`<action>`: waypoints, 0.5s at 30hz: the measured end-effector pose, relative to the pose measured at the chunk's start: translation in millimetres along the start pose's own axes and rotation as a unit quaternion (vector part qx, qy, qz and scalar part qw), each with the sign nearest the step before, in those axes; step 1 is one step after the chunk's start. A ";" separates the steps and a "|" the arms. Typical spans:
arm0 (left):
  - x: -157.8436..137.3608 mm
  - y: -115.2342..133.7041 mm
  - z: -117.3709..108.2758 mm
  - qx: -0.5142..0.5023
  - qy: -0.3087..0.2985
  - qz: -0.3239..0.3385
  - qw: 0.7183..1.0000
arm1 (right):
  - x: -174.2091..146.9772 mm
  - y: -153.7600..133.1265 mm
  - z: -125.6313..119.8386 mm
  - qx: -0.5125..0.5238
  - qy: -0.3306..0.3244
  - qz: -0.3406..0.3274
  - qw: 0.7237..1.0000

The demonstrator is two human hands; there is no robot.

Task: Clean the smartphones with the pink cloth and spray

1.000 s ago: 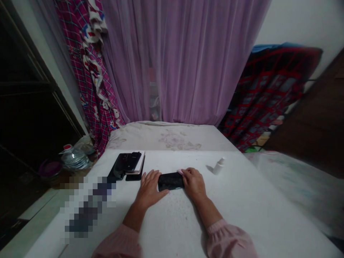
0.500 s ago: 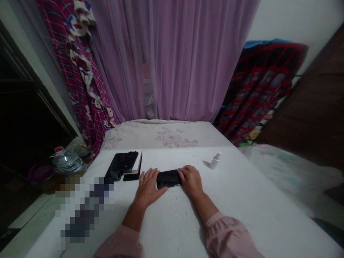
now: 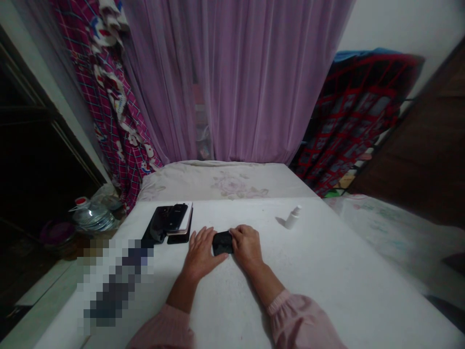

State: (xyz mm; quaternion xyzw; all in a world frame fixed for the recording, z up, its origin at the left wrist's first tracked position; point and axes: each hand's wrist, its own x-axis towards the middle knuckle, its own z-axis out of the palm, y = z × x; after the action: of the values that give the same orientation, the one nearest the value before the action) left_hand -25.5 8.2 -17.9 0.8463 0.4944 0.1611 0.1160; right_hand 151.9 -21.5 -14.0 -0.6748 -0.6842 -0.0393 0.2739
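A black smartphone [image 3: 222, 243] lies flat on the white-covered table, its screen up. My left hand [image 3: 199, 255] grips its left end, with the thumb along the near edge and the fingers at the far side. Over the phone's right part rests my right hand [image 3: 247, 248], its fingers bunched and pressed down on the screen. Whatever those fingers may hold is hidden. To the left lies a group of dark phones [image 3: 178, 216], some stacked, one on a white-and-pink item. A small white spray bottle [image 3: 292, 218] stands upright to the right.
The white tabletop [image 3: 327, 281] meets a floral cloth [image 3: 232, 184] at the back, below purple curtains [image 3: 254, 87]. A large water jug [image 3: 92, 215] sits beyond the table's left side. A pixelated patch [image 3: 116, 286] covers the left edge.
My right hand has slid left along the phone, from its right end to nearer my left hand, covering more of the screen. My left hand keeps its place.
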 end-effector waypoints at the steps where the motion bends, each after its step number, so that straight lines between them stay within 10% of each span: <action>1: -0.1 0.3 -0.2 -0.001 0.003 0.001 1.000 | -0.6 -1.2 2.5 0.015 0.005 -0.009 1.000; 15: -0.1 -4.2 4.4 -0.002 0.012 0.008 1.000 | -16.0 6.6 -6.3 0.035 -0.020 -0.107 0.993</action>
State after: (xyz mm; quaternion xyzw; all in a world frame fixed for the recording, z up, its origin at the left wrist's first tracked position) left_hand -27.1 9.9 -23.5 0.8480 0.4888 0.1725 0.1103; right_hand 159.2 -38.1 -17.6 -0.5881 -0.7588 -0.0315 0.2780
